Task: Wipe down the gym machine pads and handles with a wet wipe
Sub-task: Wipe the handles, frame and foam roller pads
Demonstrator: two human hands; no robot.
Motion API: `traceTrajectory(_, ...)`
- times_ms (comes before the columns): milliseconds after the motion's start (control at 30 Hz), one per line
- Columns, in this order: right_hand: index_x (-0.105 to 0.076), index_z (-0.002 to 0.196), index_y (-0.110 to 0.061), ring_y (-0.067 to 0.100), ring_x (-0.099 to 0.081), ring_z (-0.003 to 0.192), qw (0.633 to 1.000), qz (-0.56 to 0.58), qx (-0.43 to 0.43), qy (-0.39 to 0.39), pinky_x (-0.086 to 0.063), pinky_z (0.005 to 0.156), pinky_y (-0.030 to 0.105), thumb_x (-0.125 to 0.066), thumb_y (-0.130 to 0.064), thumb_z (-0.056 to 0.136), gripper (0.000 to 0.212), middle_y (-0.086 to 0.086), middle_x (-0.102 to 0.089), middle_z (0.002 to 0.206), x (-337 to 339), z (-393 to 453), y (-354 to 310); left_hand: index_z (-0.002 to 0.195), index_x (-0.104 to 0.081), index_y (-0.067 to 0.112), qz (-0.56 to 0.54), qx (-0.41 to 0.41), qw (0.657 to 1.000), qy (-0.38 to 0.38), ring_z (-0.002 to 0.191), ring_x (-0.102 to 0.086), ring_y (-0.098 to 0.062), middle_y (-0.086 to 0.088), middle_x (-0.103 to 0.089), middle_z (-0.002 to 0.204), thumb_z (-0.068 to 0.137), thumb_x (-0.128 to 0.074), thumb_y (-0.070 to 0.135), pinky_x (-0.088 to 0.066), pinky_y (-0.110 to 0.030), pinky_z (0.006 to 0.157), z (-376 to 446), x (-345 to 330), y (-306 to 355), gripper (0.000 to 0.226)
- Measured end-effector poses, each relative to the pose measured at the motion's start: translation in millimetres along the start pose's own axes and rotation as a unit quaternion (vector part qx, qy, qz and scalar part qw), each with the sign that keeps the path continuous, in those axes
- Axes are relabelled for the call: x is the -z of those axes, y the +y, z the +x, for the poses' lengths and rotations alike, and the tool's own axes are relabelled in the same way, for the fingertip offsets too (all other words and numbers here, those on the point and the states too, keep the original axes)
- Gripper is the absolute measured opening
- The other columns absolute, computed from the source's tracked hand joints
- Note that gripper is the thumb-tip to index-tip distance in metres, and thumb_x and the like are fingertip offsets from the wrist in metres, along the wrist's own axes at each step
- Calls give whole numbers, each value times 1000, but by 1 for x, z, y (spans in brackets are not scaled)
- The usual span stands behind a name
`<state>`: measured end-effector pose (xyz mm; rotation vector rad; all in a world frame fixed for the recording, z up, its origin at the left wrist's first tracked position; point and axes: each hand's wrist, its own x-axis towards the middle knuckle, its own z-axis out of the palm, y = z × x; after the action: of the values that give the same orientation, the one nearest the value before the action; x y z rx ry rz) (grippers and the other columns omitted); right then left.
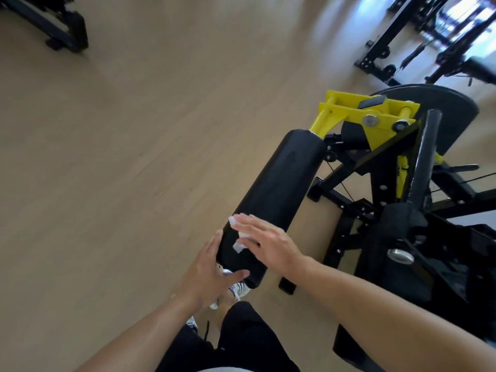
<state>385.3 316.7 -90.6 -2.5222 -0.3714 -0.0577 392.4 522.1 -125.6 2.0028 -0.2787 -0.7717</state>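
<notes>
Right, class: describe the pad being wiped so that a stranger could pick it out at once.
Find the black gym machine with the yellow bracket. A long black roller pad runs from that bracket toward the person. Unlike the thin black handle bar beside it, it is thick, with a white wet wipe pressed on it.

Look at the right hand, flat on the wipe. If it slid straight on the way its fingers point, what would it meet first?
The right hand presses the wipe on the black roller pad. Its fingers point across the pad, so probably only its far edge, then open floor; depth is unclear.
</notes>
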Motion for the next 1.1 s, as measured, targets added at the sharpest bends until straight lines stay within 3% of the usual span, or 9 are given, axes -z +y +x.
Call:
traceTrajectory(167, -80, 108, -9, 20, -63, 126, 985, -56, -126, 105, -51, 108, 40, -78, -12, 88, 20, 8, -75, 119, 11, 10, 25, 160, -4, 33, 63, 26, 998, 19, 152, -16, -9, 14, -13, 166, 77, -64, 74, -26, -40, 124, -7, -6, -1, 110)
traceTrajectory(267, -79, 110, -7, 24, -59, 132, 997, -52, 32, 39, -39, 118, 36, -74, -7, 89, 21, 10, -71, 127, -12, -13, 4, 161, -6, 13, 183, -82, 976, 85, 156, -6, -16, -1, -9, 169, 91, -39, 78, -19, -39, 126, -18, -16, -2, 101)
traceTrajectory(400, -73, 125, -8, 23, -51, 140, 977, -58, 196, -63, -34, 122, 41, -66, -13, 98, 28, 9, -62, 141, -8, -32, -2, 159, -17, 2, 173, -120, 971, 109, 156, -13, -19, -10, -20, 167, 82, -54, 79, -22, -41, 125, -23, -29, -5, 114)
traceTrajectory(633, -54, 146, -13, 20, -32, 151, 979, -139, -145, 38, -18, 128, 37, -44, -25, 110, 40, 5, -53, 150, 34, 25, 58, 159, 5, 20, 195, -65, 975, 87, 153, 7, -3, 2, -7, 168, 66, -49, 95, -3, -34, 126, -23, -28, 2, 131)
traceTrajectory(700, -53, 147, -9, 22, -37, 149, 979, -155, -129, 16, -19, 128, 37, -44, -26, 109, 43, 11, -55, 149, 23, 29, 39, 159, -6, 15, 194, -45, 974, 108, 154, -12, -12, -4, -20, 166, 63, -42, 99, -10, -38, 126, -21, -30, 5, 133)
traceTrajectory(800, -62, 138, -8, 22, -51, 140, 988, -119, 54, -88, -34, 122, 42, -54, -24, 105, 38, 9, -63, 141, -1, 13, -2, 153, -28, 6, 193, -51, 968, 154, 143, -41, -25, -12, -45, 153, 65, -39, 100, -27, -47, 121, -14, -29, 8, 130)
traceTrajectory(900, -67, 133, -11, 16, -53, 138, 979, -77, 130, -139, -36, 121, 40, -59, -19, 103, 33, 1, -64, 140, 7, 17, 14, 154, -24, 9, 215, -47, 964, 148, 143, -43, -25, -10, -44, 155, 62, -40, 100, -19, -44, 123, -8, -26, 14, 131)
traceTrajectory(1000, -68, 132, -9, 20, -53, 138, 990, -106, 31, -89, -34, 122, 43, -51, -21, 104, 35, 4, -64, 139, 37, 43, 58, 160, -9, 13, 244, -40, 960, 131, 154, -17, -16, -4, -23, 166, 62, -39, 101, 0, -38, 126, 3, -26, 28, 135)
traceTrajectory(1100, -66, 132, -5, 25, -48, 142, 984, -150, -87, -37, -26, 125, 40, -52, -15, 104, 33, 10, -60, 143, 77, 69, 105, 161, -2, 17, 252, -73, 958, 118, 155, 2, -9, 1, -9, 169, 74, -43, 93, 2, -36, 127, 23, -30, 53, 123)
